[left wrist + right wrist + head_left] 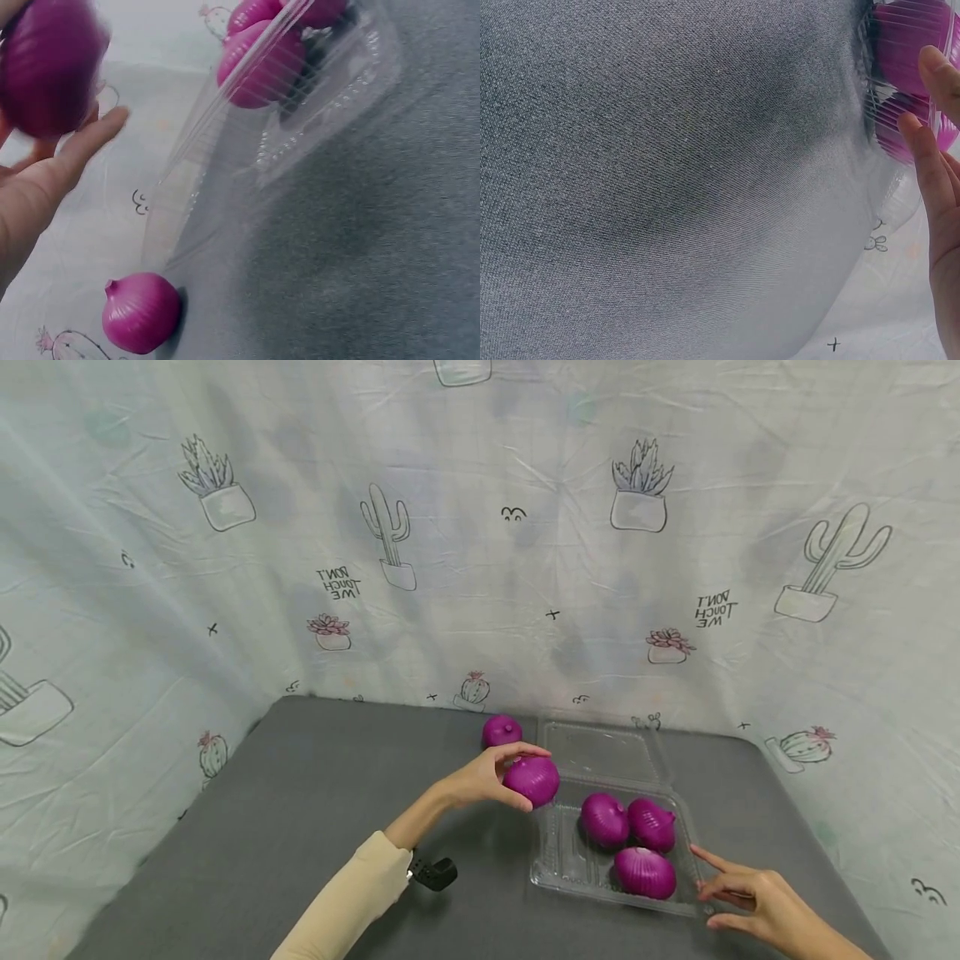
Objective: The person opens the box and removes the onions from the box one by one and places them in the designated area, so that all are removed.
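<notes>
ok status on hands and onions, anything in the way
Left hand holding onion by open clear container; right hand at container's right side. Three onions inside, one on table. No obstruction seen.

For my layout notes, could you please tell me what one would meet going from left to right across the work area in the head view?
Cream sleeve, black wrist device, purple onion in the left hand, three purple onions in the clear container, right hand.

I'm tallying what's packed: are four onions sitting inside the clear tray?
No, the head view shows three onions inside the clear tray, while the left hand grips another onion.
</notes>
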Demonstrator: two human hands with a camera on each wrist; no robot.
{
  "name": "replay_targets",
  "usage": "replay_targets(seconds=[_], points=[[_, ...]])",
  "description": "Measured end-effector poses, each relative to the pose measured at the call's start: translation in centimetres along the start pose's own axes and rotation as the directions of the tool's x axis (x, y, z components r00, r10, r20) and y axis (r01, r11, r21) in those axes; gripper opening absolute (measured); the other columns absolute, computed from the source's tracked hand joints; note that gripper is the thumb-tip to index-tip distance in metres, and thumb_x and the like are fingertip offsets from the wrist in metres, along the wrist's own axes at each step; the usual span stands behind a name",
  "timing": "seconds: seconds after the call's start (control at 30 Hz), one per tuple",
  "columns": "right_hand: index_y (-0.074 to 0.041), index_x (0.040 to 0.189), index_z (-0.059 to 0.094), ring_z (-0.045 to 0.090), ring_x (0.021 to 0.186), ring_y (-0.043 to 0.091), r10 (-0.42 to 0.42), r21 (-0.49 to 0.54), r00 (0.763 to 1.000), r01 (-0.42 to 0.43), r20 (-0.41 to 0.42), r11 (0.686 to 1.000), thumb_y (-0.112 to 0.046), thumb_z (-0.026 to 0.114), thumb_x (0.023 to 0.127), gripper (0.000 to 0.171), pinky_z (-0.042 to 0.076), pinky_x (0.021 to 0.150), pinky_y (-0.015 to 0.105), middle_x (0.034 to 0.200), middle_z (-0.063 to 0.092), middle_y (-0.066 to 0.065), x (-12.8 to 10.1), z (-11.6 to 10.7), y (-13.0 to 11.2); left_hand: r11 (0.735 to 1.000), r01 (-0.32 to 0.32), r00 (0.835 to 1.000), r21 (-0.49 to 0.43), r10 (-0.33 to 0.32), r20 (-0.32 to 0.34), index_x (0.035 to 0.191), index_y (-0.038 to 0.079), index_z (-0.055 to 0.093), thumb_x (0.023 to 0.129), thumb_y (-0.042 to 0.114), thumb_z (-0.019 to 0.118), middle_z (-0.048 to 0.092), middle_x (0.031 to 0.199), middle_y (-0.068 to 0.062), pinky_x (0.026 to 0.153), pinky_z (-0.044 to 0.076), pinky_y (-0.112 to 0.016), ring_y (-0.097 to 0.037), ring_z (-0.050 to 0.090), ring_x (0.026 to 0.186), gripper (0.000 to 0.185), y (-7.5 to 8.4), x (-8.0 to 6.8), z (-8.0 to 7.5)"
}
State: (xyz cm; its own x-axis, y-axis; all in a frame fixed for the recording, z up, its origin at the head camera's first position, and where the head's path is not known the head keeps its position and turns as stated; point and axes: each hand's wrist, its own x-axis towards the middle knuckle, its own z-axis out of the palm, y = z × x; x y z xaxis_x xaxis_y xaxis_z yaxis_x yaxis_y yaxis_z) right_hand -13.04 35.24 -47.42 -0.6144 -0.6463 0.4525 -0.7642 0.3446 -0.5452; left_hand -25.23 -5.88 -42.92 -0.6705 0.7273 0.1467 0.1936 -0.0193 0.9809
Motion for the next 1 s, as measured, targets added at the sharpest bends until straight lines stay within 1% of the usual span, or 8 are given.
replay_targets(seconds=[0.17, 0.3, 0.4, 0.5, 0.6, 0.73, 0.87, 1.0], points=[[-0.009, 0.097, 0.071, 0.064, 0.095, -0.001, 0.023, -0.008, 1.0, -0.023, 0.009, 1.0, 0.004, 0.082, 0.065, 0.036, 0.049, 0.073, 0.009, 0.147, 0.037, -0.019, 0.1, -0.2, -0.3, 0.996, -0.046, 0.998, 0.079, 0.048, -0.035, 0.137, 0.01, 0.049, 0.074, 0.005, 0.078, 0.05, 0.135, -0.003, 0.087, 0.052, -0.036, -0.021, 0.049, 0.118, 0.07, 0.0, -0.7, 0.2], [-0.01, 0.094, 0.072, 0.063, 0.096, -0.003, 0.023, -0.028, 1.0, -0.023, -0.003, 0.999, 0.002, 0.083, 0.064, 0.035, 0.048, 0.073, 0.009, 0.146, 0.039, -0.018, -0.1, -0.3, -0.4, 0.989, -0.061, 0.996, 0.134, 0.069, -0.055, 0.134, 0.014, 0.053, 0.071, 0.003, 0.081, 0.052, 0.132, 0.0, 0.085, 0.053, -0.036, -0.02, 0.052, 0.115, 0.07, 0.1, -1.5, 0.5], [-0.011, 0.094, 0.071, 0.063, 0.096, -0.004, -0.001, -0.056, 1.0, 0.0, -0.014, 0.998, 0.003, 0.084, 0.061, 0.038, 0.048, 0.073, 0.008, 0.146, 0.04, -0.017, -0.4, -0.4, -0.1, 0.986, -0.062, 0.996, 0.153, 0.071, -0.053, 0.13, 0.012, 0.055, 0.069, 0.002, 0.083, 0.054, 0.129, -0.001, 0.085, 0.053, -0.035, -0.019, 0.055, 0.111, 0.068, -0.1, -2.2, 0.7], [-0.012, 0.096, 0.071, 0.062, 0.095, -0.005, -0.021, -0.088, 1.0, 0.02, -0.014, 0.996, 0.002, 0.085, 0.059, 0.042, 0.047, 0.072, 0.006, 0.146, 0.039, -0.018, -0.6, -0.6, 0.1, 0.983, -0.082, 0.995, 0.166, 0.09, -0.041, 0.127, 0.01, 0.056, 0.068, 0.0, 0.083, 0.054, 0.13, -0.005, 0.086, 0.052, -0.033, -0.017, 0.054, 0.113, 0.066, -0.5, -3.1, 0.9], [-0.011, 0.098, 0.071, 0.063, 0.095, -0.004, -0.021, -0.082, 1.0, 0.021, 0.002, 0.996, 0.003, 0.084, 0.06, 0.043, 0.047, 0.071, 0.006, 0.148, 0.037, -0.018, -0.8, -0.7, 0.3, 0.978, -0.115, 0.993, 0.174, 0.116, 0.004, 0.126, 0.009, 0.057, 0.066, -0.004, 0.084, 0.054, 0.13, -0.011, 0.088, 0.052, -0.035, -0.018, 0.052, 0.116, 0.067, -0.8, -4.2, 1.0], [-0.011, 0.095, 0.07, 0.063, 0.095, -0.004, -0.002, -0.048, 1.0, 0.002, 0.012, 0.999, 0.004, 0.083, 0.061, 0.04, 0.047, 0.07, 0.006, 0.148, 0.035, -0.02, -1.1, -0.9, 0.4, 0.973, -0.133, 0.986, 0.187, 0.112, 0.122, 0.125, 0.012, 0.057, 0.065, -0.006, 0.084, 0.052, 0.131, -0.006, 0.089, 0.051, -0.036, -0.018, 0.048, 0.12, 0.069, -1.1, -5.7, 0.8], [-0.011, 0.094, 0.069, 0.062, 0.097, -0.005, -0.002, -0.023, 1.0, 0.002, 0.009, 1.0, 0.006, 0.083, 0.061, 0.04, 0.048, 0.07, 0.007, 0.147, 0.035, -0.02, -1.2, -1.1, 0.6, 0.978, -0.115, 0.971, 0.173, 0.075, 0.226, 0.125, 0.013, 0.057, 0.066, -0.006, 0.084, 0.05, 0.132, -0.003, 0.092, 0.049, -0.036, -0.018, 0.043, 0.125, 0.068, -1.3, -6.8, 0.5], [-0.012, 0.095, 0.069, 0.062, 0.097, -0.005, -0.003, -0.01, 1.0, 0.003, 0.012, 1.0, 0.006, 0.082, 0.061, 0.04, 0.048, 0.07, 0.007, 0.147, 0.035, -0.02, -1.2, -1.1, 0.6, 0.984, -0.087, 0.963, 0.158, 0.043, 0.265, 0.125, 0.012, 0.056, 0.067, -0.006, 0.083, 0.048, 0.134, -0.012, 0.095, 0.048, -0.035, -0.017, 0.042, 0.126, 0.066, -1.6, -7.3, 0.2]])
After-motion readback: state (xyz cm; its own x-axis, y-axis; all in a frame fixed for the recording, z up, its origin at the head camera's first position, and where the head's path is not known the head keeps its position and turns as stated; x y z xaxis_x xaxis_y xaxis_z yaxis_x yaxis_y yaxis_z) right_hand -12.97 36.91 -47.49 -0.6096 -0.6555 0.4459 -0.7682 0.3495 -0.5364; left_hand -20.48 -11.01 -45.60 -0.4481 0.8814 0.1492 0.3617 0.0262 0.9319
